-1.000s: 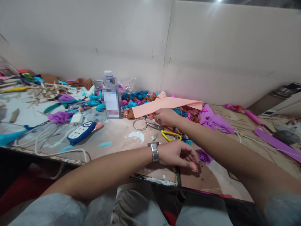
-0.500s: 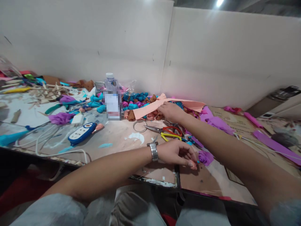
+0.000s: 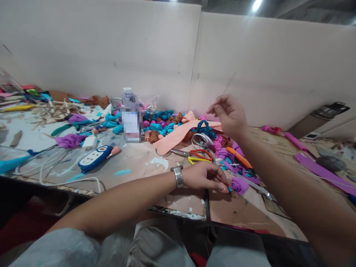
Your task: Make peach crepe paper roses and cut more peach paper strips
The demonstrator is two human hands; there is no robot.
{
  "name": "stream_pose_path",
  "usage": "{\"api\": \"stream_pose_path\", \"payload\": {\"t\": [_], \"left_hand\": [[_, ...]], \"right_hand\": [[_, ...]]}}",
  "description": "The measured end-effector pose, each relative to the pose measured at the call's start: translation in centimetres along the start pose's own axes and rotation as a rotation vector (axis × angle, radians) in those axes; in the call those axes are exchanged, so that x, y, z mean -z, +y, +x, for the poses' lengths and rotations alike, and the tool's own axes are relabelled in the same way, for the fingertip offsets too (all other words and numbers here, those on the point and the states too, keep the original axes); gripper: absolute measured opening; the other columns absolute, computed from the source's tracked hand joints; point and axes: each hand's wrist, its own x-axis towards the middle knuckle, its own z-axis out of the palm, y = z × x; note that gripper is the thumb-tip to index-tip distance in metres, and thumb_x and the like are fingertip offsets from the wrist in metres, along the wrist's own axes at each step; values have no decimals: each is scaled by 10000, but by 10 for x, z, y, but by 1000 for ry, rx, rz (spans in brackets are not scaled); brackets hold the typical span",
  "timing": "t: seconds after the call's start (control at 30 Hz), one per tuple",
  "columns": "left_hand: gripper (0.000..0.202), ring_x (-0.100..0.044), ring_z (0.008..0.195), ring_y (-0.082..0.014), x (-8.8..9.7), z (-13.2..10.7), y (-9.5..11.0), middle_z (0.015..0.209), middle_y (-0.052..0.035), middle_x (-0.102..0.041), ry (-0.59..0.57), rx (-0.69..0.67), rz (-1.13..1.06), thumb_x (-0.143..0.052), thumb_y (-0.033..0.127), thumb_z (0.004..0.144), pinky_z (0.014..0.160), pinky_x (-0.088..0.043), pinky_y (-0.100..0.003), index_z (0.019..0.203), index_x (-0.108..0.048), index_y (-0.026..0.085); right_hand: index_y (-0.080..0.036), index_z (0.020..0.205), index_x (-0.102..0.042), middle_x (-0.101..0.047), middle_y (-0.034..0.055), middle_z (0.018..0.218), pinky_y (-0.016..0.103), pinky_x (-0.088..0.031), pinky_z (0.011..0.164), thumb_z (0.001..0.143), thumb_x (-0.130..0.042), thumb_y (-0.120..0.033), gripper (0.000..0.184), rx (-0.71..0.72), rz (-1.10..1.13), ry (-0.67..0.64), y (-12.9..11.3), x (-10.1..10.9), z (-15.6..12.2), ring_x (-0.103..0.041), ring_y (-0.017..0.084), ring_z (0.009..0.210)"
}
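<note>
My left hand (image 3: 204, 176), a metal watch on its wrist, rests on the table edge with its fingers pinched on a small purple paper flower (image 3: 239, 184). My right hand (image 3: 229, 113) is raised above the table, fingers pinched on a thin wire (image 3: 228, 83) that slants up towards the wall. Below that hand lie a peach paper strip (image 3: 178, 136), a coil of wire (image 3: 200, 140) and red- and yellow-handled scissors (image 3: 198, 155).
Teal, pink and brown paper flowers (image 3: 160, 124) are heaped by the wall beside a water bottle (image 3: 129, 111). A blue power strip (image 3: 94, 157) with white cables lies at the left. Purple paper (image 3: 319, 167) and an orange-handled tool (image 3: 239, 157) lie at the right.
My right hand has let go of the peach paper strip and lifted off the table, now pinching a thin wire. The strip has dropped flat. My left hand has stayed put.
</note>
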Motion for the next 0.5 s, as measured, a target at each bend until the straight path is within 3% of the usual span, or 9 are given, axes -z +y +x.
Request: {"api": "stream_pose_path", "payload": {"t": [0.13, 0.3, 0.5], "left_hand": [[400, -756, 922, -205, 4, 1, -1, 959, -118, -780, 27, -25, 15, -870, 425, 735, 914, -581, -354, 948, -697, 134], [388, -759, 881, -206, 5, 2, 1, 955, -124, -776, 120, -67, -49, -884, 348, 727, 844, -597, -335, 980, -687, 129], [491, -756, 873, -194, 6, 4, 2, 921, -101, -776, 235, -107, -151, -920, 301, 686, 856, -581, -331, 1070, -661, 138]], "right_hand": [[-265, 961, -539, -720, -1, 823, 315, -498, 622, 957, -654, -448, 216, 34, 101, 169, -15, 28, 4, -615, 135, 649], [-283, 961, -537, -722, 8, 853, 349, -543, 678, 936, -684, -394, 186, 58, 144, 313, -26, 60, 7, -644, 157, 715], [-321, 942, -517, -730, -6, 867, 371, -552, 755, 911, -693, -353, 181, 9, 231, 410, -30, 77, 5, -647, 163, 749]]}}
